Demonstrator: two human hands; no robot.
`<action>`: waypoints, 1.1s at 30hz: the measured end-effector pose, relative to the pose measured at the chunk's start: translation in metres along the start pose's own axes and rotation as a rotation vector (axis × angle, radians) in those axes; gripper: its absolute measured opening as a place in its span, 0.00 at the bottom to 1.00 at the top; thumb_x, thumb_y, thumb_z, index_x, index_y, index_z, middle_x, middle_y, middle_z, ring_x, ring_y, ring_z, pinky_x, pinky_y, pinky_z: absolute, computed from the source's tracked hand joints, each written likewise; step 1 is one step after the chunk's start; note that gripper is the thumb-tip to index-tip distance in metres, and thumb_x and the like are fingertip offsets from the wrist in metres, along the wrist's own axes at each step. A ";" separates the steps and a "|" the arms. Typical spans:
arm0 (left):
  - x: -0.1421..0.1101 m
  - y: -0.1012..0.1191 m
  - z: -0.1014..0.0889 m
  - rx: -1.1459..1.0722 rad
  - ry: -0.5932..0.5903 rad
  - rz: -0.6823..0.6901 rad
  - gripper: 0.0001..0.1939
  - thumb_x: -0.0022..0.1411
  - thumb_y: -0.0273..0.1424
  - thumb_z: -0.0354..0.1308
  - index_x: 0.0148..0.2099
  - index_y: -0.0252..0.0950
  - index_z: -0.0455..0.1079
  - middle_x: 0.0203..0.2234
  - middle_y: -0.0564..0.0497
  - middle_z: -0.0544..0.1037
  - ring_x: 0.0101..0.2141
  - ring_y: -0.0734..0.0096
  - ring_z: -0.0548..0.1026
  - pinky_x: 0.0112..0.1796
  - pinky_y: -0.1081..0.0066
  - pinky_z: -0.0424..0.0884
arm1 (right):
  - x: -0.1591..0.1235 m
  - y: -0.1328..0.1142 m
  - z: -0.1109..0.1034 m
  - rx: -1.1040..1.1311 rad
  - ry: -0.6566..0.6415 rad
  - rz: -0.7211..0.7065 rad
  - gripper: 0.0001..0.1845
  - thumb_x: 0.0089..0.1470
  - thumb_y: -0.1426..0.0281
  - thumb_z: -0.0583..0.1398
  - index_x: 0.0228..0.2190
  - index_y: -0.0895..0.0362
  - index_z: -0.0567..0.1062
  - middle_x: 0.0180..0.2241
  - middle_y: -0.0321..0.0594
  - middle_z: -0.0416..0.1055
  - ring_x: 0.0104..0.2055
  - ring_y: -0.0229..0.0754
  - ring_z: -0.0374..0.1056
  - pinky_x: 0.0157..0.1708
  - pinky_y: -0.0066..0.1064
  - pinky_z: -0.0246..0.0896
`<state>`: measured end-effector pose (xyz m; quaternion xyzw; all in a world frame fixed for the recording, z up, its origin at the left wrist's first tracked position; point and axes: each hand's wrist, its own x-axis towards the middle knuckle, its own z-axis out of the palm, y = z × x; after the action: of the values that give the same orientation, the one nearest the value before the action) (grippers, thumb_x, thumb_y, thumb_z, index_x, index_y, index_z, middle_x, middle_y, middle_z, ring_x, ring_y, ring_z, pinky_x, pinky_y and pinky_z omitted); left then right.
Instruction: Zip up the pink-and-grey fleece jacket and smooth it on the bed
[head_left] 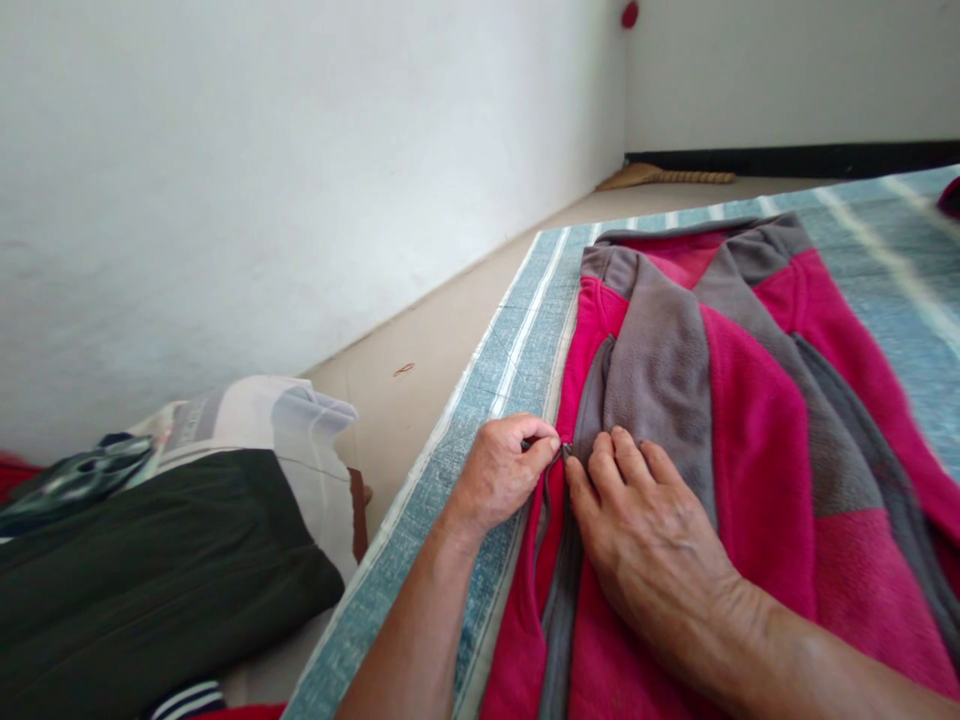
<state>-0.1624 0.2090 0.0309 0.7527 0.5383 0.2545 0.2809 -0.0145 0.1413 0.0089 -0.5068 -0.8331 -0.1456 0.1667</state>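
A pink and grey fleece jacket point(757, 420) lies spread on a blue striped cloth, its collar at the far end. My left hand point(495, 475) is closed in a pinch at a pocket zipper point(568, 452) on the jacket's left side, thumb and forefinger on what looks like its small pull. Above that point the grey zipper strip runs together; below it the pocket edges gape apart. My right hand point(652, 540) lies flat on the fleece just right of the zipper, fingers stretched out and fingertips close to the slider.
The blue striped cloth point(499, 350) has its left edge beside the tiled floor point(367, 375). Dark green trousers point(172, 560) and a pale garment point(247, 420) are piled at lower left. A wooden-handled brush or broom point(660, 177) rests by the far wall.
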 end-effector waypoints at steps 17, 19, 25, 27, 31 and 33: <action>0.001 0.002 0.011 0.072 0.105 -0.055 0.07 0.52 0.19 0.59 0.28 0.35 0.74 0.23 0.55 0.77 0.26 0.74 0.74 0.31 0.76 0.68 | 0.001 0.003 0.003 0.026 -0.011 -0.028 0.21 0.50 0.77 0.57 0.47 0.66 0.76 0.46 0.61 0.72 0.50 0.63 0.66 0.47 0.50 0.64; 0.001 0.002 0.011 0.078 0.105 -0.064 0.07 0.52 0.19 0.59 0.28 0.35 0.74 0.23 0.55 0.77 0.26 0.74 0.75 0.31 0.75 0.69 | 0.001 0.002 0.002 0.021 -0.014 -0.016 0.21 0.50 0.77 0.57 0.47 0.66 0.76 0.46 0.61 0.72 0.50 0.63 0.66 0.48 0.50 0.63; 0.002 0.002 0.008 0.100 0.070 -0.039 0.08 0.54 0.20 0.57 0.27 0.36 0.75 0.24 0.55 0.78 0.28 0.73 0.75 0.33 0.75 0.69 | 0.001 0.002 0.000 0.019 -0.009 -0.019 0.22 0.49 0.77 0.58 0.48 0.65 0.76 0.46 0.61 0.72 0.50 0.63 0.66 0.47 0.50 0.64; 0.002 0.002 0.007 0.084 0.065 -0.031 0.08 0.54 0.21 0.58 0.27 0.36 0.75 0.24 0.54 0.78 0.28 0.73 0.75 0.33 0.75 0.68 | 0.002 0.002 -0.001 0.023 -0.009 -0.022 0.22 0.49 0.77 0.58 0.48 0.66 0.76 0.46 0.61 0.72 0.50 0.63 0.67 0.47 0.50 0.64; 0.002 0.001 0.006 0.050 0.057 -0.022 0.08 0.56 0.22 0.57 0.28 0.37 0.75 0.24 0.55 0.79 0.28 0.73 0.76 0.33 0.75 0.69 | 0.002 0.003 -0.002 0.021 -0.014 -0.020 0.23 0.49 0.77 0.58 0.48 0.66 0.76 0.46 0.61 0.72 0.50 0.64 0.66 0.47 0.50 0.64; 0.002 0.001 0.006 0.043 0.060 -0.024 0.08 0.55 0.21 0.57 0.28 0.36 0.75 0.24 0.55 0.78 0.28 0.73 0.76 0.34 0.75 0.69 | 0.002 0.003 -0.001 0.020 -0.015 -0.023 0.22 0.49 0.77 0.58 0.48 0.66 0.76 0.46 0.61 0.72 0.50 0.63 0.66 0.47 0.50 0.64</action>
<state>-0.1568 0.2096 0.0272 0.7442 0.5606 0.2620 0.2516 -0.0127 0.1437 0.0111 -0.4966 -0.8415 -0.1355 0.1637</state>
